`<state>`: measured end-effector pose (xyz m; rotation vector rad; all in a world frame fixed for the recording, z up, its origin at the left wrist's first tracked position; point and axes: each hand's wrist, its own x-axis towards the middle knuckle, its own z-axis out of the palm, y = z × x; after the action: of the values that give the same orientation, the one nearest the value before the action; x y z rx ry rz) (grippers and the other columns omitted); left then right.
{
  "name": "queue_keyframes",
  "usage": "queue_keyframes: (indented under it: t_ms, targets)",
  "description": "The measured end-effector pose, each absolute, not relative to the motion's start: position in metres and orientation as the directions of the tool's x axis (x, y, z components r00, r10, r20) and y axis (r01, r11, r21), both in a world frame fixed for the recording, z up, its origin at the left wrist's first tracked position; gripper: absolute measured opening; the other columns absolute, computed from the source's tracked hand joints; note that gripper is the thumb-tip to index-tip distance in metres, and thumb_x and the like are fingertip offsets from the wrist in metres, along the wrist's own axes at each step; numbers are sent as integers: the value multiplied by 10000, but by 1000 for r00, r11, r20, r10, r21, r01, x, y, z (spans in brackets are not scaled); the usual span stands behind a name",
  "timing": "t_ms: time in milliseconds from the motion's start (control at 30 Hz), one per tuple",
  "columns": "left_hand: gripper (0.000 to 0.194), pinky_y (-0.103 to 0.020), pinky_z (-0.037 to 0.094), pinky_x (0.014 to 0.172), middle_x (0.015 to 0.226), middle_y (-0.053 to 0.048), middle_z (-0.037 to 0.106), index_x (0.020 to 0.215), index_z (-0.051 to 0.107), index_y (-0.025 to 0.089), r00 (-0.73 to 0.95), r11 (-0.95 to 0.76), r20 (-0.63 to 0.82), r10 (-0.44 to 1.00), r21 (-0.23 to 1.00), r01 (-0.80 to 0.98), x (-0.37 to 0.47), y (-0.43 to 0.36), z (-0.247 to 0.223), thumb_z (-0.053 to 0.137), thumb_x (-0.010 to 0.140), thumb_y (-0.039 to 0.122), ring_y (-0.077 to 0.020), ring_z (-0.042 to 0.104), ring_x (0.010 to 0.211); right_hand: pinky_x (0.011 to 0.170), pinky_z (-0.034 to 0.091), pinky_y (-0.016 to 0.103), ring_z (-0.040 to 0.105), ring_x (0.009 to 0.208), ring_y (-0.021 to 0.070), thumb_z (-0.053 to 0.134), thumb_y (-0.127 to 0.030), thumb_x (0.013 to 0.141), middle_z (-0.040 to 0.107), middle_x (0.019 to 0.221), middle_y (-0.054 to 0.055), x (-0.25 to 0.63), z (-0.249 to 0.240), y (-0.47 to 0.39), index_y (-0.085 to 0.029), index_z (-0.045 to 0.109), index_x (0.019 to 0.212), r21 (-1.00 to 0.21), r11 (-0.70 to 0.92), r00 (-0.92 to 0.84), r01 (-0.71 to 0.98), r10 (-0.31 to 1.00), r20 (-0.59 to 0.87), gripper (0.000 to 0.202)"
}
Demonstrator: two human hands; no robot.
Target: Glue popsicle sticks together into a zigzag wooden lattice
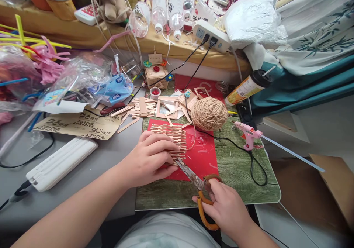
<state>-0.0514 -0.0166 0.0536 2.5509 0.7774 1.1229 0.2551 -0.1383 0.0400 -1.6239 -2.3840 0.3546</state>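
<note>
A small stacked wooden stick piece (168,130) lies on a red sheet (206,155) on the green board. My left hand (152,154) rests over its left and lower part, fingers closed on it. In my right hand (225,205) are scissors with orange handles (195,178); their blade tips touch the lower edge of the stick piece, and the blades look nearly closed. A strand of twine runs from the right side of the piece up to a twine ball (209,113) behind it.
Loose craft sticks (142,107) and stick frames (167,107) lie behind the piece. On the right are a pink glue gun (249,135) with its cord and a tilted drink cup (246,87). Sandpaper (80,124) and a white power strip (62,163) are at left.
</note>
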Motion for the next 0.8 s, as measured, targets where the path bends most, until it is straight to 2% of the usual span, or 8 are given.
queue_keyframes:
  t_ms: [167,300,367,500,600,700,800]
  targets:
    - [179,-449,466,1070,1280,-21,815,958,686,262,545,-826,621,563,410,386,-51,-18,54,859,933,299,-249,698,1260,544,477,286,662,548,170,547,-610,1103,655,646,-24,261,34,-137,-276,431,835,-341,363,-367,867,928,55,443]
    - [174,-469,464,1095,1346,-30,796,937,690,265,532,-824,631,565,398,403,-51,-18,56,861,929,295,-270,666,1329,556,480,294,661,559,184,638,-611,1055,650,635,-25,267,28,-140,-277,457,814,-378,314,-331,871,944,21,450]
    - [177,-470,459,1099,1336,-23,800,936,689,266,527,-823,633,567,401,403,-51,-18,56,863,929,295,-270,659,1336,569,498,291,678,587,193,682,-609,1022,677,674,-15,270,27,-142,-279,464,822,-431,229,-270,873,962,-35,442]
    - [179,-474,449,1092,1337,-18,803,951,686,266,543,-823,619,567,397,407,-52,-18,54,860,931,305,-272,665,1331,615,548,282,724,678,201,702,-552,992,735,802,11,279,32,-139,-275,502,892,-505,-42,-77,862,974,-213,356]
    - [175,-475,442,1090,1300,-11,815,954,685,269,551,-824,614,566,388,414,-52,-18,53,856,929,294,-268,681,1312,632,545,298,738,723,220,702,-555,974,751,852,31,299,36,-128,-269,536,913,-435,-146,28,888,963,-267,336]
    - [180,-471,437,1074,1262,-10,824,973,684,271,552,-828,620,558,379,413,-53,-17,52,857,926,286,-265,688,1293,685,551,323,770,823,257,699,-528,961,776,959,82,328,33,-114,-247,591,985,-329,-159,69,931,960,-270,303]
    - [177,-470,440,1058,1254,-30,818,980,673,260,560,-832,617,553,377,407,-53,-17,52,844,934,257,-260,697,1260,684,517,339,768,849,289,664,-487,974,769,947,118,354,25,-103,-236,580,941,-197,-152,84,968,945,-318,267]
